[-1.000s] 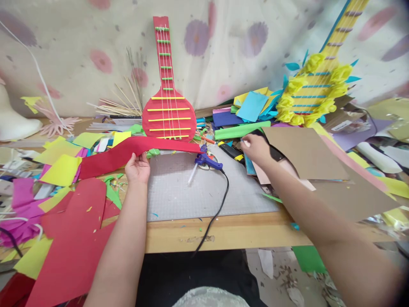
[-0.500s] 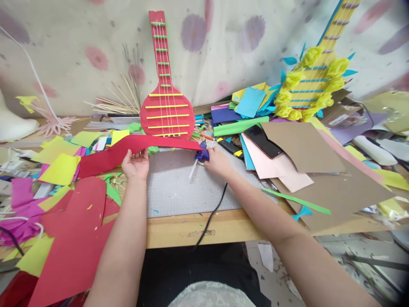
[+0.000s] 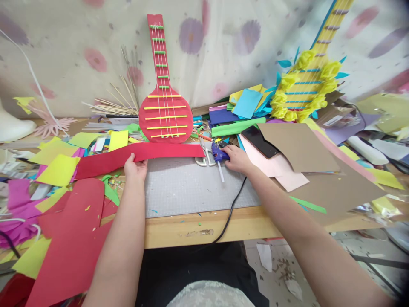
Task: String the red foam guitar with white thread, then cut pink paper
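My left hand point(image 3: 136, 166) pinches the lower edge of a long red paper strip point(image 3: 166, 151), which runs from the scraps on the left to the middle of the mat. In my right hand point(image 3: 237, 158) is a blue hot glue gun point(image 3: 218, 152), a white glue stick point(image 3: 221, 172) poking out toward me. A pair of scissors with pale handles point(image 3: 201, 161) lies just left of the glue gun, partly covered by the strip's end. Behind the strip, a red paper lute point(image 3: 165, 111) with yellow and green bars and white strings leans upright.
Under my hands is a grey cutting mat point(image 3: 191, 194). Red sheets point(image 3: 75, 213) and yellow scraps crowd the left. To the right lie a phone point(image 3: 259, 141) and brown cardboard point(image 3: 297, 147). A yellow guitar with paper flowers point(image 3: 302, 91) stands behind. A black cord point(image 3: 234, 209) trails over the front edge.
My right hand has moved right with the glue gun, away from the strip's end, and the scissors now show. The strip's right part hangs lower and flatter.
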`<state>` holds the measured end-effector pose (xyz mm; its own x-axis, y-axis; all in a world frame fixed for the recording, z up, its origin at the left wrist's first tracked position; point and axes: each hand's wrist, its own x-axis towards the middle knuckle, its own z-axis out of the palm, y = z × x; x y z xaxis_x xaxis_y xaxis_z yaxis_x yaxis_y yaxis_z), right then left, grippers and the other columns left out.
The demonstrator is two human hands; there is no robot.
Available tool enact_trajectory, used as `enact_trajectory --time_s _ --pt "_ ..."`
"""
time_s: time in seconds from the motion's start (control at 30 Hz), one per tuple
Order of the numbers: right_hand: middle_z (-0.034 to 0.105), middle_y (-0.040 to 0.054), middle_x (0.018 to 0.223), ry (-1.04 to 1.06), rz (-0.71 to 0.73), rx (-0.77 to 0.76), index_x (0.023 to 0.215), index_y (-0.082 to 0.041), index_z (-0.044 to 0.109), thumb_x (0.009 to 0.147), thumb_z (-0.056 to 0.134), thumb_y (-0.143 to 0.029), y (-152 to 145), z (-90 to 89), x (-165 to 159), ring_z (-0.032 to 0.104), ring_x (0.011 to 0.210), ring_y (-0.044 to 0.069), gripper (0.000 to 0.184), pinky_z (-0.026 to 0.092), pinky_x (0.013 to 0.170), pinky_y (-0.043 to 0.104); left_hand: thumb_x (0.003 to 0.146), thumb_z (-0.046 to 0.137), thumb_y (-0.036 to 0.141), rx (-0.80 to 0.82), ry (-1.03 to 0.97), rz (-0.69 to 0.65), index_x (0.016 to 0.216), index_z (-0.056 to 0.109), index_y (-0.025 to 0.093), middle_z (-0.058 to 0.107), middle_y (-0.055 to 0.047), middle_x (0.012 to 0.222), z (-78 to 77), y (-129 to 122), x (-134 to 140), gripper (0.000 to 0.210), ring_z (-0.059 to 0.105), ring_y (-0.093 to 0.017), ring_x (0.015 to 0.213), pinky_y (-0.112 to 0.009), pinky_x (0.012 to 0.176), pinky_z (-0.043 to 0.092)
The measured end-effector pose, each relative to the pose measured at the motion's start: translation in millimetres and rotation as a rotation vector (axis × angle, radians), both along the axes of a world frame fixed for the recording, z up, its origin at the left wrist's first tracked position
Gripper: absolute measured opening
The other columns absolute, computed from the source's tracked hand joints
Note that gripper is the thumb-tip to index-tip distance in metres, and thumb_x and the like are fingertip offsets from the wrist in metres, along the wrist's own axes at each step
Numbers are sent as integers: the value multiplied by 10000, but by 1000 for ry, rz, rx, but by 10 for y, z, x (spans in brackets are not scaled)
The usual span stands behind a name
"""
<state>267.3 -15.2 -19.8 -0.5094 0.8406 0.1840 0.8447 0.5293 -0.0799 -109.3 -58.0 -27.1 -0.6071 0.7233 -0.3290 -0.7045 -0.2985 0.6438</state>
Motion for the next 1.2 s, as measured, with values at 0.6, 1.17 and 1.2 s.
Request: enact_trajectory --time_s 0.6,1.17,1.2 --pt "529 73 1309 869 197 -195 1214 -251 534 792 563 -534 12 885 -1189 455 1253 244 509 351 1058 436 703 542 -1 403 204 -182 835 589 168 695 -32 955 1153 -80 425 219 628 -232 1075 -384 982 497" --pt "464 53 1361 1042 310 -191 1109 -227 636 730 584 -644 267 1270 -1579 320 1358 302 565 279 1100 530 636 762 102 338 683 -132 1072 565 186 551 -84 1190 1501 110 458 486 471 -274 1271 -434 1042 398" --pt "409 43 1408 994 316 -128 1109 -230 638 740 581 -633 284 1283 -1588 246 1394 307 549 222 1121 539 611 793 135 373 786 -112 1072 571 187 536 -91 1220 1509 125 432 515 414 -282 1317 -441 1076 355"
